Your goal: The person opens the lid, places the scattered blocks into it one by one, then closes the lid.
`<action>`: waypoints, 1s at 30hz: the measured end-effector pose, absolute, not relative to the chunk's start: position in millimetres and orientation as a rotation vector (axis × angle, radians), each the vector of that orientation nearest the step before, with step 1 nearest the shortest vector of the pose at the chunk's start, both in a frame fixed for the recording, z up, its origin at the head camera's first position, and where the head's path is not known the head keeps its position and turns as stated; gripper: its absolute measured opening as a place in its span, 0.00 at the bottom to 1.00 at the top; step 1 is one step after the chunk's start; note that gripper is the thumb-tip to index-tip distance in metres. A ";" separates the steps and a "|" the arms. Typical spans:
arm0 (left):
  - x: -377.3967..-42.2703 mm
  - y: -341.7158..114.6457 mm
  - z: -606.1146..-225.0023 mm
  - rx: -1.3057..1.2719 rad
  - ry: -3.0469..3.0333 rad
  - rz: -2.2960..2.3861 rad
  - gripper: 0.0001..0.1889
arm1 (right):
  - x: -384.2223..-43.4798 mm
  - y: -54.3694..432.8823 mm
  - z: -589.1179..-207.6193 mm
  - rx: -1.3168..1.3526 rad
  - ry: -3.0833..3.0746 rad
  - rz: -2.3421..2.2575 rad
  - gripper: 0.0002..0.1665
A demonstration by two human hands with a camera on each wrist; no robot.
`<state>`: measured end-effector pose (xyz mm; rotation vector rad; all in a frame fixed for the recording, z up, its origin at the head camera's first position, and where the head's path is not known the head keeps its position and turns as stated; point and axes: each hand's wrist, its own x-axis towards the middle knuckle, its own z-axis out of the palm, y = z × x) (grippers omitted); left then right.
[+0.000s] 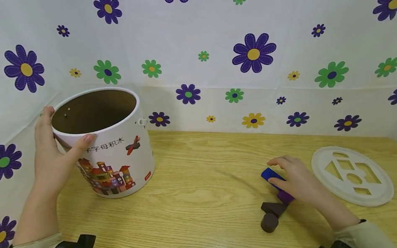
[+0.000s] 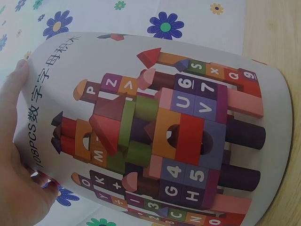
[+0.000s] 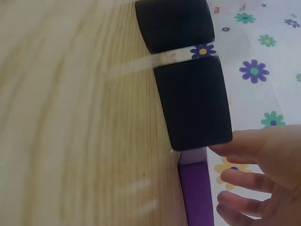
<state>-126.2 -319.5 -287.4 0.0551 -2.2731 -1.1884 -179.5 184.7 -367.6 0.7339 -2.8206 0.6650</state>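
Observation:
My left hand (image 1: 50,153) grips the upper side of a white bucket (image 1: 126,155), thumb on its front and fingers at its left edge. Printed block buildings cover the bucket, also seen large in the left wrist view. On the table's right side, my right hand (image 1: 299,177) is over a blue block (image 1: 267,173), its thumb and forefinger apart around it. Close by are a purple block (image 1: 286,197), a dark triangular block (image 1: 271,208) and a dark cylinder (image 1: 269,223). The right wrist view shows the purple block (image 3: 196,193) beside loosely bent fingers (image 3: 242,205).
A round white lid (image 1: 334,185) with shaped cut-outs lies on the wooden table (image 1: 195,209), right of my right hand. Flower-patterned white cloth (image 1: 203,21) stands behind and at the sides. The bucket's open top faces up, its visible interior dark.

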 end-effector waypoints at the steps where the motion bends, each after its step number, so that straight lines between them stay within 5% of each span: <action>1: -126.4 -319.7 -287.6 0.050 -2.273 -1.188 0.51 | -180.3 185.6 -367.8 0.733 -2.838 0.656 0.24; 30: -125.9 -318.6 -286.6 0.055 -2.267 -1.213 0.50 | -188.4 189.9 -374.7 0.693 -3.034 0.735 0.27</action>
